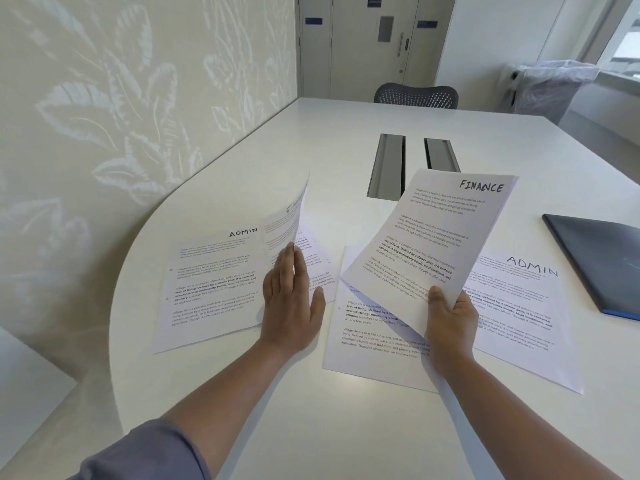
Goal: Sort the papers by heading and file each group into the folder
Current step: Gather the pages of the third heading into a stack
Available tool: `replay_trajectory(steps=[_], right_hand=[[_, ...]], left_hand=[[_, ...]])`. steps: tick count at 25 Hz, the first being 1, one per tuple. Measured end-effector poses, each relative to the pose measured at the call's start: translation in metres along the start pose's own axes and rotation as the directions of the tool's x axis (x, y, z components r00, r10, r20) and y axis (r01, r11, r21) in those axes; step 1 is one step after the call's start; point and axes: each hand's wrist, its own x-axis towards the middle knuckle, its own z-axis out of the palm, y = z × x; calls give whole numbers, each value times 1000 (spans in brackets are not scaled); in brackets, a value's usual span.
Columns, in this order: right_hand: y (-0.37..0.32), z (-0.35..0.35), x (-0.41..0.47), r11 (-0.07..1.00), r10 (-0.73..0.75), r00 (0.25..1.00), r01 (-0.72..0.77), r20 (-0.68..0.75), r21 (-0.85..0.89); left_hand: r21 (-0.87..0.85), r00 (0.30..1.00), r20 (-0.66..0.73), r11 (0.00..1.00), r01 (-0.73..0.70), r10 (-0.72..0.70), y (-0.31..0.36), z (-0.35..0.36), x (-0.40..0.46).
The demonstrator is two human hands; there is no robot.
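Right hand (450, 320) pinching FINANCE sheet (429, 237) by its bottom edge, lifted above a flat sheet (374, 344) on the white table (346, 427). Left hand (291, 306), fingers straight and together, lifting a curled sheet (287, 220) beside left ADMIN sheet (211, 282). Right ADMIN sheet (519, 317) flat near dark folder (602, 261).

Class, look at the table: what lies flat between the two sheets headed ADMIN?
In the head view, a partly covered sheet, heading hidden, lies between the left ADMIN sheet and right ADMIN sheet.
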Motion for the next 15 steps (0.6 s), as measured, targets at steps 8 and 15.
replay_trajectory(steps=[8, 15], right_hand=[[-1, 0, 0, 1000, -15, 1000, 15, 9, -14], [-7, 0, -8, 996, -36, 998, 41, 55, -82]], left_hand=[[-40, 828, 32, 829, -558, 559, 7, 0, -2], [-14, 714, 30, 714, -700, 700, 10, 3, -5]])
